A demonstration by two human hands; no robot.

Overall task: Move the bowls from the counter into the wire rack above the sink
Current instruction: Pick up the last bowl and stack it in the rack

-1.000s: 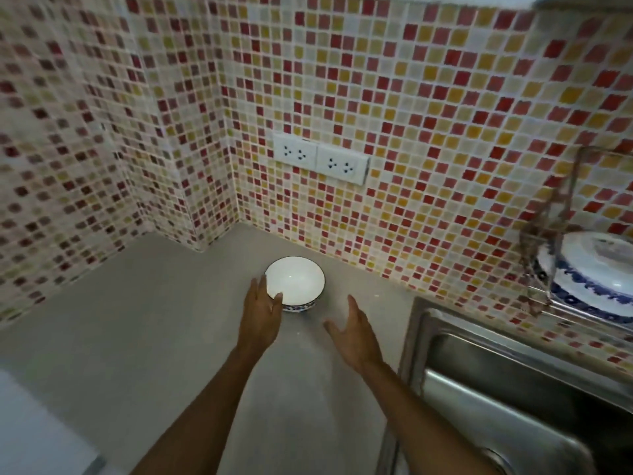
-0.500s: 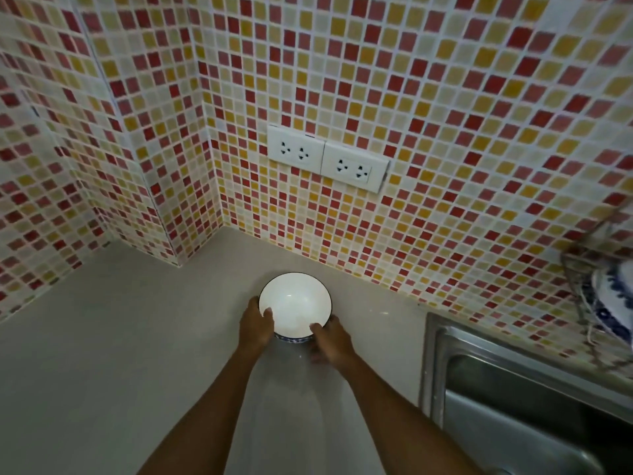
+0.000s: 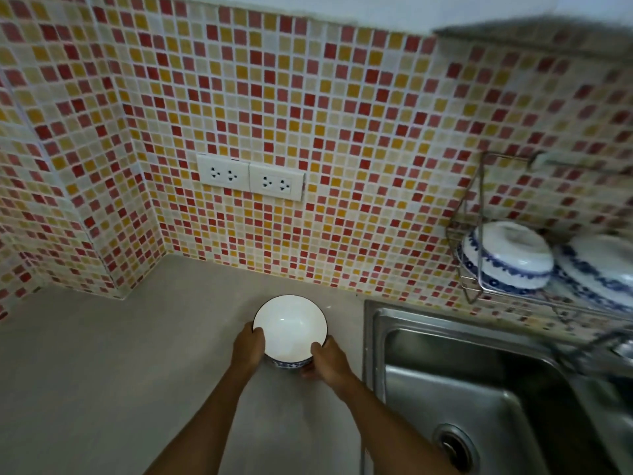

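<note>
Mosaic wall tiles in red, yellow and cream are seen behind a grey surface (image 3: 102, 371). One white bowl (image 3: 290, 327) with a blue pattern sits at 6 o'clock, held in a two-handed grip: left hand (image 3: 248, 347) and right hand (image 3: 325, 361) are curled round its sides. Two upturned bowls (image 3: 507, 258) lie in the wire rack (image 3: 472, 214) at 3 o'clock, above the sink (image 3: 445, 354). Two double sockets (image 3: 250, 176) are mounted at 12. No writing can be read.

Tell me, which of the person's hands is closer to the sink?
The right. The right hand grips the white bowl on the side facing the sink, close to its rim. The left hand holds the bowl's far side, away from the sink.
</note>
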